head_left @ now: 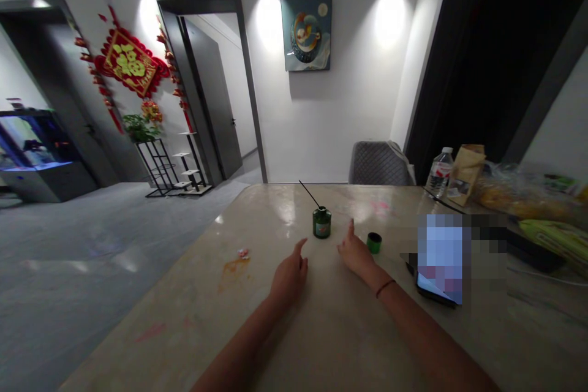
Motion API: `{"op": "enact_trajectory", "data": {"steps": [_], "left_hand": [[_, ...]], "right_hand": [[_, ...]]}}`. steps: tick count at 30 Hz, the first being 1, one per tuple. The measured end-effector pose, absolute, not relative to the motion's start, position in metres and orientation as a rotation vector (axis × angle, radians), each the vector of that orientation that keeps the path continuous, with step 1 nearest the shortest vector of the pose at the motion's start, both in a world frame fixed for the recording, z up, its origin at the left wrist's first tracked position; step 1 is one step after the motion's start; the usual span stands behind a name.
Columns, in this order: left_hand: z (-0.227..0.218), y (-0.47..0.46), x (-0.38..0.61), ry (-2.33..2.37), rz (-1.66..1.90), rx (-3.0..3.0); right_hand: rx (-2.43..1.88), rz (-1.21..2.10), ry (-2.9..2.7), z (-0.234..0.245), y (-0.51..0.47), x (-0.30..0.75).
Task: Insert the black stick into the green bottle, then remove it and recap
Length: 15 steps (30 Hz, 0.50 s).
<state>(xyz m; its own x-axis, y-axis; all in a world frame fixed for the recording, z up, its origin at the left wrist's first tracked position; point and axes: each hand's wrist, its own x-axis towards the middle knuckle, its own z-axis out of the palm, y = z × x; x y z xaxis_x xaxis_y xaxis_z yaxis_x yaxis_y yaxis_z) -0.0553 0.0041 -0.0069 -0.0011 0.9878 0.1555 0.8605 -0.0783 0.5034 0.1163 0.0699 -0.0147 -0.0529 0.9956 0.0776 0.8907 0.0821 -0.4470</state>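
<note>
A small dark green glass bottle (321, 224) with a pale label stands upright on the table, and a thin black stick (309, 194) leans out of its neck to the left. My left hand (289, 274) is just left of the bottle and nearer to me, index finger stretched out and the other fingers partly curled, holding nothing. On the right side, my right hand (355, 252) points its index finger away from me, the rest bent in; nothing shows in its grasp. Neither hand touches the bottle. Close to the right hand sits a short green cap (373, 243).
The glossy table (184, 331) carries a small wrapper (243, 253) on the left. On the right are a phone (438, 291) with a blurred screen, a water bottle (440, 171), a paper bag (465, 174) and plastic bags (523, 190). A grey chair (380, 163) stands beyond.
</note>
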Motion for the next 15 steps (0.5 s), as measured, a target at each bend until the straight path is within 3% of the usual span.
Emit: {"op": "enact_trajectory", "data": {"steps": [8,12,15], "left_hand": [[0.028,0.013,-0.071,1.945,-0.04,2.727],[0.027,0.013,-0.074,1.874,-0.122,2.773],[0.034,0.012,-0.075,1.839,-0.009,2.733]], "right_hand": [[-1.578,-0.532,-2.549,0.014,0.035,0.151],[-1.588,-0.49,-2.561,0.008,0.03,0.155],[-1.509,-0.212,-2.482,0.017,0.038,0.155]]}}
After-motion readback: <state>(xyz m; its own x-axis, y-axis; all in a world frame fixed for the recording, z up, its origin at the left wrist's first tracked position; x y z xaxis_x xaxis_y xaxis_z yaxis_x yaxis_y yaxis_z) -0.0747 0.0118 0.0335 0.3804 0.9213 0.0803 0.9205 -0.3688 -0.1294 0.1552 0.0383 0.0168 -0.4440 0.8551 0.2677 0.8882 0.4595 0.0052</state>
